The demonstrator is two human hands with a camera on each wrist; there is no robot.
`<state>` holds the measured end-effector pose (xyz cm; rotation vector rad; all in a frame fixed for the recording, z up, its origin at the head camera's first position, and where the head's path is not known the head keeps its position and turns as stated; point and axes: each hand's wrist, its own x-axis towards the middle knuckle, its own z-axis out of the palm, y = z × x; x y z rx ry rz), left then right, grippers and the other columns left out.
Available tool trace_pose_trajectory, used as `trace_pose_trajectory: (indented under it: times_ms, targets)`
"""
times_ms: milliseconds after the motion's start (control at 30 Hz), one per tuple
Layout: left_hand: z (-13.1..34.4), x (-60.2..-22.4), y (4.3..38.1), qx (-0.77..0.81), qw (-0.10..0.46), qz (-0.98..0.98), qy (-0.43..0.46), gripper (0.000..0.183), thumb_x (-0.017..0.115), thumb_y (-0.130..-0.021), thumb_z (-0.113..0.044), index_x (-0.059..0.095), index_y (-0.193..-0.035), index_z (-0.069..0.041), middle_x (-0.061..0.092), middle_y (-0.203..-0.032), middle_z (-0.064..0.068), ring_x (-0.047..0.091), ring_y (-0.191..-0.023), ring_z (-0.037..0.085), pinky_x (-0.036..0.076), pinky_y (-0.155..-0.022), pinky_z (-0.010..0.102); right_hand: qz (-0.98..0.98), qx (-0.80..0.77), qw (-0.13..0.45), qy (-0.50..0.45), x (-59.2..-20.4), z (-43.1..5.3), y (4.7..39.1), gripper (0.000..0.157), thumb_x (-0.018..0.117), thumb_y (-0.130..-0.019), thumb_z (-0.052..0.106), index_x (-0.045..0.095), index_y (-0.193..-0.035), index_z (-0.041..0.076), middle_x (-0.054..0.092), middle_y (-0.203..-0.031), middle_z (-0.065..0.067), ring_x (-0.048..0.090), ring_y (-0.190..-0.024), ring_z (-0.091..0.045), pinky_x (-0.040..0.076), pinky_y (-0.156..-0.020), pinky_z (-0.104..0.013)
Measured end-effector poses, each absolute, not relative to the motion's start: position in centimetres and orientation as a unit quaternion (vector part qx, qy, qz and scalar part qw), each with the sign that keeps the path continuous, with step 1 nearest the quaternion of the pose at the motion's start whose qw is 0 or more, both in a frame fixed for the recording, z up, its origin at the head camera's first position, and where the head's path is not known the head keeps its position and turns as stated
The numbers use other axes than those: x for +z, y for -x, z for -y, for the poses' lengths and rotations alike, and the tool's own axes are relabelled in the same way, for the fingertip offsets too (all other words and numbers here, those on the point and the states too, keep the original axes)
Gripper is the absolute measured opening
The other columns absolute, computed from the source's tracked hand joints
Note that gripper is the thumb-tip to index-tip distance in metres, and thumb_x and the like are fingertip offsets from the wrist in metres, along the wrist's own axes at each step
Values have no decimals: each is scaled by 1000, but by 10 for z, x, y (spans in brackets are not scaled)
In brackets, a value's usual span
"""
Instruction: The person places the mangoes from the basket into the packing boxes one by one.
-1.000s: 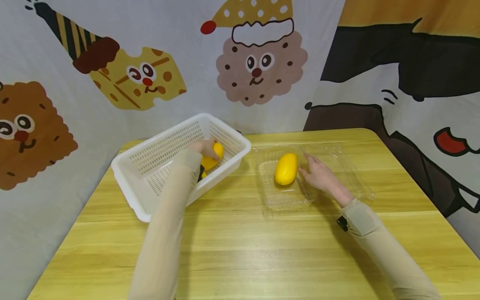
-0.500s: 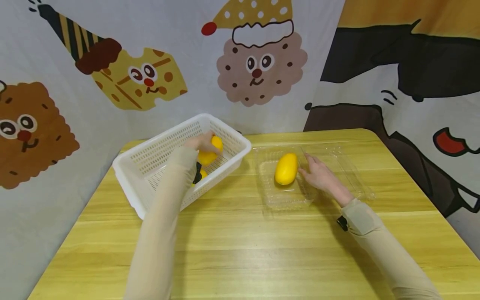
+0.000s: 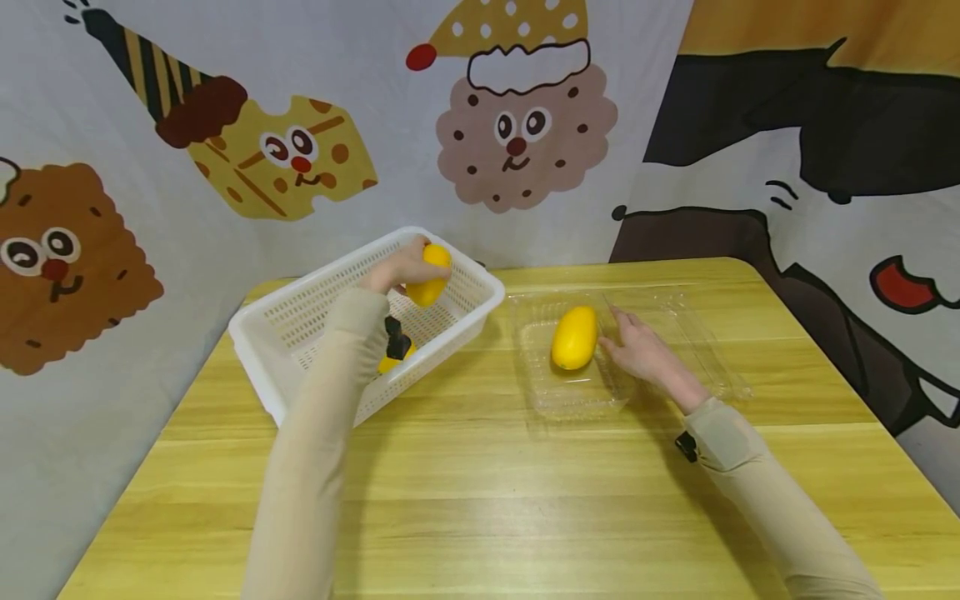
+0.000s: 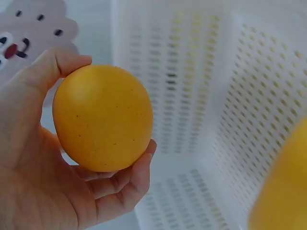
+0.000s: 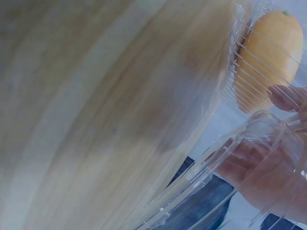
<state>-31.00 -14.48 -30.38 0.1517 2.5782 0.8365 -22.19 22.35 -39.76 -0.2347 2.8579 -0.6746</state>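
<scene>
My left hand [image 3: 405, 265] grips a smooth yellow oval fruit [image 3: 429, 283] above the white basket [image 3: 491, 292]. In the left wrist view the thumb is on top of this fruit [image 4: 103, 117], with the fingers curled beneath. Another yellow fruit [image 3: 397, 357] lies low in the basket, partly hidden by the left wrist. To the right, a clear plastic box [image 3: 573, 408] stands with its lid folded open, and one oblong yellow fruit [image 3: 574, 337] sits in it. My right hand [image 3: 641, 354] holds the box at the fold between tray and lid, fingers partly behind the plastic.
Both containers stand on a wood-grain table [image 3: 525, 517], the basket at the back left and the box at the back right. A printed cloth [image 3: 360, 208] with cartoon figures hangs right behind the table's far edge.
My left hand has lifted the yellow fruit up from inside the basket, and the wrist has shifted slightly left. The right hand and the plastic box have kept their place.
</scene>
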Motion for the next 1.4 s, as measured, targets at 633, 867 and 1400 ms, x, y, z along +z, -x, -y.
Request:
trace_pose_trajectory:
  times_ms: [633,867,1400]
  targets:
    - [78,-275,280,297,147,-937,-110,75,62,-85,-43,24,-143,-12,51,-119,16,56,-95,27,55,-77,38,-966,-227,99,76,-399,-223,223,71,42,-100,33,5,-151,-1,12,-152,-35,19,-138,-53,20,-112,-64]
    - [48,-280,271,308,133,-934,-123,75,66,-84,-41,27,-141,-11,55,-114,17,61,-92,27,57,-74,34,-965,-229,100,73,-399,-223,223,72,42,-100,33,5,-152,0,10,-153,-35,17,-139,-53,18,-112,-64]
    - [1,-318,266,243,147,-948,-145,97,66,-84,-48,9,-152,-9,57,-128,16,64,-87,20,55,-75,29,-966,-227,102,78,-401,-224,224,72,41,-100,36,4,-152,1,10,-152,-36,17,-138,-53,19,-112,-64]
